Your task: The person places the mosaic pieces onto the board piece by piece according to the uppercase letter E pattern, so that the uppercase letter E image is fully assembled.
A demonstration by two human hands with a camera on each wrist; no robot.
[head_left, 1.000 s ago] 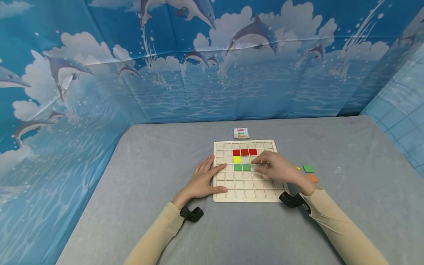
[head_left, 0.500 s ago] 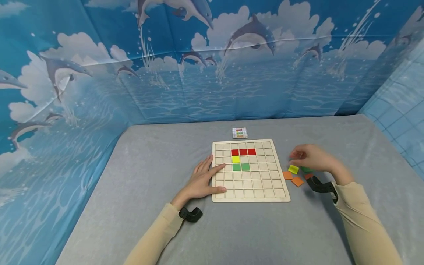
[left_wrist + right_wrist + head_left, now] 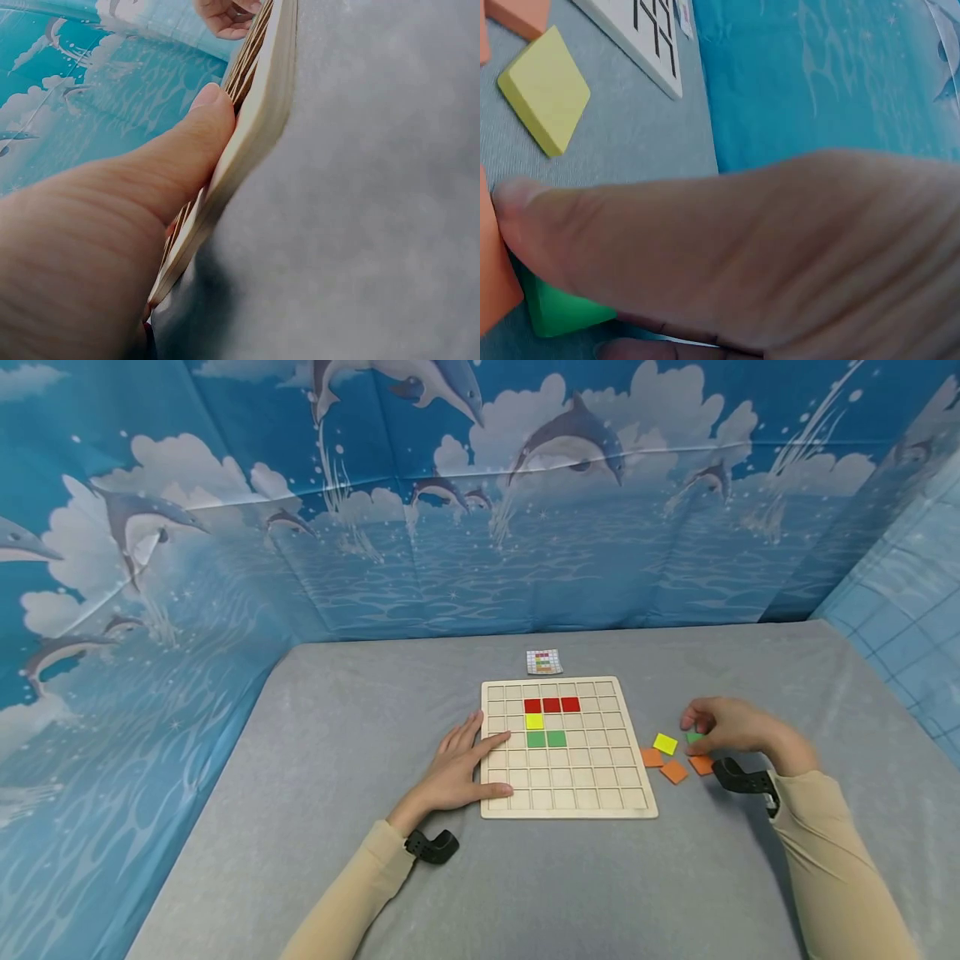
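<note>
A pale wooden grid board (image 3: 570, 797) lies on the table, with three red tiles (image 3: 551, 705), one yellow tile (image 3: 534, 722) and two green tiles (image 3: 536, 739) set in its cells. My left hand (image 3: 453, 772) rests on the board's left side, fingers spread. The left wrist view shows its thumb (image 3: 202, 127) along the board's edge. Right of the board, my right hand (image 3: 731, 727) has its thumb and bent fingers about a loose green tile (image 3: 693, 737). From the right wrist, the thumb (image 3: 630, 240) covers part of that green tile (image 3: 562, 307), beside an orange tile (image 3: 491, 262).
A loose yellow tile (image 3: 665, 743) and three orange tiles (image 3: 673, 772) lie between the board and my right hand. Behind the board is a small printed card (image 3: 543, 662) with a coloured grid. A dolphin-print curtain (image 3: 465, 560) hangs at the table's far edge.
My right hand has gone from over the board to the loose tiles on the right, then lowered slightly further right onto the green tile. The left hand stays on the board.
</note>
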